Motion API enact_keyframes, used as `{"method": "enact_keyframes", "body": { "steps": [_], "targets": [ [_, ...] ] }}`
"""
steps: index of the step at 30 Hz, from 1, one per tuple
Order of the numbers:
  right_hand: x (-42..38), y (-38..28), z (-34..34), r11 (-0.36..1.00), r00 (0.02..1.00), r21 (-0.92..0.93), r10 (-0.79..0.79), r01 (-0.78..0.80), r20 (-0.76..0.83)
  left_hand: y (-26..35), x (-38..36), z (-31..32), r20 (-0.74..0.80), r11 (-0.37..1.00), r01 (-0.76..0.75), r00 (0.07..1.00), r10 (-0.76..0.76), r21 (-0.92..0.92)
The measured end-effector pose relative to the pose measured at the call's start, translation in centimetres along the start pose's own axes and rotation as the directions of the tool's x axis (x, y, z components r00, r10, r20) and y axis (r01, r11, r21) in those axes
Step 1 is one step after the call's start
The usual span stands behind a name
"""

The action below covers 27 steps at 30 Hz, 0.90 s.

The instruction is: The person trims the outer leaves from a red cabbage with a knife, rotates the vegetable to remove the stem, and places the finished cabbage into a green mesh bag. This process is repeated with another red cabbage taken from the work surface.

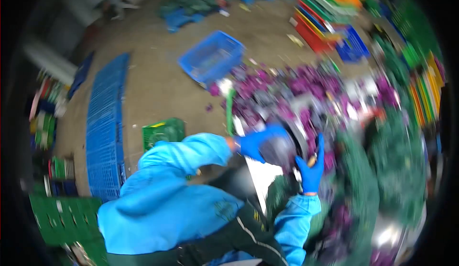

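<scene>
My left hand, in a blue glove, is closed round a dark, purplish round object that is blurred by motion. To its right my right hand, also gloved in blue, has its thumb and fingers spread, close to the object's right side. A curved dark shape stands between the two hands; what it is I cannot make out. Purple leafy pieces lie heaped just beyond my hands.
A blue crate sits on the floor ahead. A long blue pallet lies at the left, with a green crate nearer. Green net sacks fill the right side. Stacked coloured crates stand at the upper right.
</scene>
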State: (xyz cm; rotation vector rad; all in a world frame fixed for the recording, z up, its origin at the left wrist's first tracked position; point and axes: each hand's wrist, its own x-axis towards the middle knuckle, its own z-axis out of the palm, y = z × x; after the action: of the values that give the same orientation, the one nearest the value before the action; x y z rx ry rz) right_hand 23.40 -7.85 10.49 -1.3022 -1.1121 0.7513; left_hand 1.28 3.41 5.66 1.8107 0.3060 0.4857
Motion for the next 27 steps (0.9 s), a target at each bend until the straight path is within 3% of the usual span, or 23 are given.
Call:
{"method": "enact_keyframes", "body": {
  "steps": [1, 2, 3, 4, 5, 6, 7, 8, 10, 11, 12, 14, 15, 16, 17, 18, 19, 20, 22, 24, 25, 26, 27],
  "targets": [
    [2.0, 2.6, 1.3, 0.966, 0.986, 0.215, 0.119, -0.143, 0.121, 0.7, 2.0, -1.3, 0.18, 0.971, -0.186, 0.971, 0.158, 0.153],
    [3.4, 6.1, 1.0, 0.971, 0.963, 0.031, 0.232, -0.239, 0.137, -0.6, 2.4, -1.8, 0.223, 0.928, -0.285, 0.947, 0.233, 0.241],
    [3.8, 6.2, 1.8, 0.964, 0.965, 0.127, 0.214, -0.234, 0.152, -1.3, 2.8, -2.2, 0.271, 0.91, -0.287, 0.94, 0.207, 0.298],
    [4.4, 8.2, 1.2, 0.973, 0.98, -0.175, 0.171, -0.151, 0.106, -2.4, 3.3, -3.3, 0.324, 0.894, -0.29, 0.929, 0.178, 0.34],
    [4.2, 9.0, 2.4, 0.969, 0.989, -0.199, 0.136, -0.145, -0.057, -3.6, 3.3, -4.1, 0.29, 0.887, -0.272, 0.942, 0.167, 0.373],
    [4.7, 10.3, 1.8, 0.906, 0.935, -0.237, 0.353, -0.351, -0.034, -4.7, 3.0, -4.4, 0.21, 0.872, -0.148, 0.976, 0.053, 0.467],
    [4.4, 13.1, 1.4, 0.94, 0.938, 0.051, 0.34, -0.337, -0.067, -5.9, 2.5, -4.4, 0.122, 0.839, -0.02, 0.991, -0.056, 0.543],
    [4.5, 11.4, 1.9, 0.928, 0.921, -0.064, 0.352, -0.367, -0.169, -7.1, 1.9, -3.7, 0.044, 0.906, 0.059, 0.995, -0.085, 0.42],
    [4.5, 7.5, 4.1, 0.939, 0.942, 0.163, 0.32, -0.302, -0.097, -4.1, 0.1, -0.2, -0.188, 0.852, 0.37, 0.928, -0.322, 0.371],
    [5.0, 7.3, 4.8, 0.964, 0.962, -0.007, 0.264, -0.265, -0.066, -1.4, 0.2, 1.5, -0.295, 0.74, 0.556, 0.83, -0.474, 0.379],
    [4.9, 7.2, 4.8, 0.956, 0.974, -0.187, 0.222, -0.225, -0.038, -3.6, 0.1, 4.5, -0.545, 0.694, 0.574, 0.781, -0.305, 0.434],
    [6.2, 7.2, 5.5, 0.931, 0.977, -0.299, 0.209, -0.208, -0.028, -5.4, -0.2, 6.4, -0.72, 0.762, 0.563, 0.668, -0.191, 0.32],
    [7.6, 8.9, 5.4, 0.959, 0.981, -0.209, 0.172, -0.189, -0.094, -5.6, -0.2, 6.0, -0.682, 0.84, 0.461, 0.713, -0.16, 0.285],
    [9.1, 12.7, 4.2, 0.893, 0.966, -0.438, -0.014, -0.103, -0.258, -5.5, -0.7, 5.7, -0.638, 0.907, 0.358, 0.757, -0.142, 0.223],
    [11.2, 12.7, 2.8, 0.869, 0.966, -0.435, 0.159, -0.234, -0.202, -5.2, -1.6, 5.4, -0.578, 0.909, 0.224, 0.815, 0.023, 0.351],
    [12.0, 16.5, 1.4, 0.877, 0.968, -0.418, 0.175, -0.236, -0.18, -4.3, -2.3, 5.0, -0.48, 0.922, 0.14, 0.876, 0.055, 0.362],
    [12.4, 15.2, 1.7, 0.74, 0.92, -0.552, 0.256, -0.385, -0.298, -3.5, -3.0, 4.4, -0.417, 0.929, 0.095, 0.906, 0.068, 0.358],
    [12.5, 17.3, 0.5, 0.641, 0.911, -0.649, 0.275, -0.411, -0.306, -2.9, -3.3, 4.0, -0.361, 0.929, 0.046, 0.927, 0.097, 0.367],
    [11.3, 17.5, -0.9, 0.639, 0.965, -0.73, 0.081, -0.243, -0.25, -2.2, -4.3, 4.8, -0.461, 0.865, 0.24, 0.888, -0.011, 0.441],
    [9.7, 8.8, -1.2, 0.574, 0.96, -0.769, 0.163, -0.281, -0.229, -2.1, -4.6, 6.0, -0.595, 0.835, 0.399, 0.796, -0.111, 0.378],
    [8.3, 8.0, -1.7, 0.619, 0.972, -0.756, 0.054, -0.214, -0.231, -1.9, -4.2, 6.3, -0.652, 0.845, 0.437, 0.744, -0.147, 0.309],
    [6.9, 7.5, -2.1, 0.614, 0.968, -0.755, 0.061, -0.23, -0.245, -1.5, -3.4, 6.6, -0.64, 0.847, 0.433, 0.753, -0.152, 0.308],
    [5.5, 7.0, -2.4, 0.762, 0.967, -0.623, 0.017, -0.177, -0.254, -1.1, -2.3, 6.7, -0.71, 0.821, 0.519, 0.67, -0.218, 0.238]
  ]
}}
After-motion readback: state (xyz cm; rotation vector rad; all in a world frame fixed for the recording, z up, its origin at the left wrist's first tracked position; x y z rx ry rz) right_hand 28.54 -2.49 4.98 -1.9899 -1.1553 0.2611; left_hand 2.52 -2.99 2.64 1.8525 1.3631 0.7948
